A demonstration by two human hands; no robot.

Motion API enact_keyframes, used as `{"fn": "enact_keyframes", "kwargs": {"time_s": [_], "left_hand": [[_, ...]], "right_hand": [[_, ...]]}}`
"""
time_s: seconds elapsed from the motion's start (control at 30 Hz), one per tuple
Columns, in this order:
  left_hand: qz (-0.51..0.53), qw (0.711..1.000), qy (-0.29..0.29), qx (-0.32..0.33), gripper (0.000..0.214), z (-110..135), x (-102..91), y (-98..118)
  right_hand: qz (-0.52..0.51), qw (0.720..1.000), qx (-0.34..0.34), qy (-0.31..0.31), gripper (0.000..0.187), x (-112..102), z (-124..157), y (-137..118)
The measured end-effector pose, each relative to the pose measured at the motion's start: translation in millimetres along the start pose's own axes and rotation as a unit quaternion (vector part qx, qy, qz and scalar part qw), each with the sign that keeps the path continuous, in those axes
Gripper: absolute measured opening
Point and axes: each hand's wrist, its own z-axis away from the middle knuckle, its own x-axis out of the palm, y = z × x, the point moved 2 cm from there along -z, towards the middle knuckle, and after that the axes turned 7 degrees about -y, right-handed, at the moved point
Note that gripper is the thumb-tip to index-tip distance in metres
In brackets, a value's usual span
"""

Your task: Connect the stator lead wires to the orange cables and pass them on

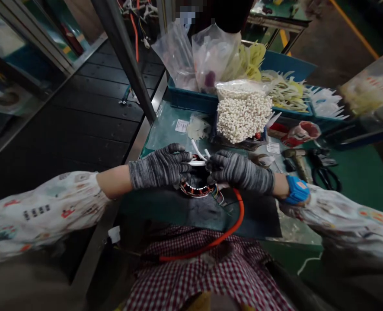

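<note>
Checked apron (191,270) beneath gloved left hand (159,166) and right hand (238,172), both clenching white wires (196,152) above a stator (194,189) (copper windings showing).

Green workbench (292,255), black mat (191,214), copper-wound stator (196,190), blue plastic crates (191,100), bagged white parts (243,116), pliers (259,160), black scissors (324,175)

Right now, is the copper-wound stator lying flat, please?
Flat: the round copper-wound stator faces upward beneath the grey-gloved left hand and right hand.
</note>
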Motion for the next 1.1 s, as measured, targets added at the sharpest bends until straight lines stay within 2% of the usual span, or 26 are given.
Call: {"fn": "enact_keyframes", "kwargs": {"time_s": [0.13, 0.2, 0.27, 0.33, 0.4, 0.47, 0.53, 0.6, 0.67, 0.73, 0.77, 0.83, 0.87, 0.9, 0.93, 1.0, 1.03, 1.1], "left_hand": [[0.01, 1.0, -0.008, -0.025, 0.022, 12.8, 2.4, 2.8], [0.031, 0.998, -0.007, -0.048, 0.019, 19.1, -1.7, 9.1], [0.07, 0.995, -0.009, -0.077, 0.027, 19.7, -6.0, 22.3], [0.096, 0.99, 0.018, -0.102, 0.04, 11.7, -8.0, 42.8], [0.078, 0.988, 0.067, -0.116, 0.045, -4.7, -6.0, 66.7], [0.02, 0.988, 0.098, -0.12, 0.033, -25.7, -0.5, 86.9], [-0.006, 0.987, 0.132, -0.096, 0.028, -44.4, 3.9, 98.0], [0.012, 0.984, 0.16, -0.071, 0.03, -56.2, 4.4, 97.5], [0.053, 0.983, 0.161, -0.071, 0.032, -61.7, 1.2, 87.6], [0.106, 0.983, 0.13, -0.077, 0.032, -65.3, -3.9, 73.3], [0.137, 0.982, 0.109, -0.07, 0.03, -67.5, -6.8, 66.1], [0.211, 0.974, 0.07, -0.043, 0.029, -73.7, -12.6, 53.1], [0.252, 0.966, 0.052, -0.026, 0.029, -77.4, -15.0, 47.9], [0.291, 0.956, 0.038, -0.011, 0.029, -81.0, -17.1, 43.9], [0.325, 0.945, 0.03, -0.005, 0.029, -83.8, -18.7, 41.1], [0.358, 0.933, 0.04, -0.024, 0.032, -85.9, -21.1, 40.0], [0.353, 0.932, 0.06, -0.051, 0.038, -84.5, -22.4, 41.6], [0.307, 0.938, 0.124, -0.105, 0.048, -77.3, -25.9, 49.3]], "right_hand": [[-0.02, 0.999, -0.015, -0.039, 0.025, 1.3, -0.2, 1.1], [-0.021, 1.0, -0.015, -0.016, 0.031, 3.8, 3.7, -0.2], [-0.03, 0.999, -0.015, 0.024, 0.039, 8.2, 8.7, 0.4], [-0.067, 0.996, -0.009, 0.052, 0.043, 14.7, 12.6, 3.5], [-0.125, 0.99, 0.018, 0.056, 0.039, 22.0, 14.5, 8.0], [-0.184, 0.98, 0.052, 0.051, 0.034, 26.5, 16.8, 10.4], [-0.24, 0.965, 0.094, 0.057, 0.037, 24.4, 23.8, 8.6], [-0.274, 0.946, 0.147, 0.096, 0.039, 13.6, 37.9, 1.4], [-0.269, 0.916, 0.222, 0.198, 0.037, -5.0, 57.2, -11.8], [-0.233, 0.885, 0.277, 0.293, 0.039, -23.5, 72.4, -33.3], [-0.212, 0.883, 0.28, 0.312, 0.041, -30.0, 74.9, -46.7], [-0.179, 0.919, 0.244, 0.254, 0.044, -33.1, 67.4, -74.7], [-0.172, 0.936, 0.215, 0.22, 0.039, -30.5, 60.3, -87.4], [-0.175, 0.937, 0.221, 0.205, 0.029, -26.0, 53.5, -97.1], [-0.189, 0.931, 0.239, 0.201, 0.027, -20.2, 47.9, -104.1], [-0.228, 0.9, 0.296, 0.224, 0.03, -8.0, 42.9, -111.0], [-0.24, 0.886, 0.315, 0.243, 0.027, -2.9, 43.6, -112.4], [-0.225, 0.874, 0.318, 0.291, 0.018, 3.5, 49.2, -114.2]]}}
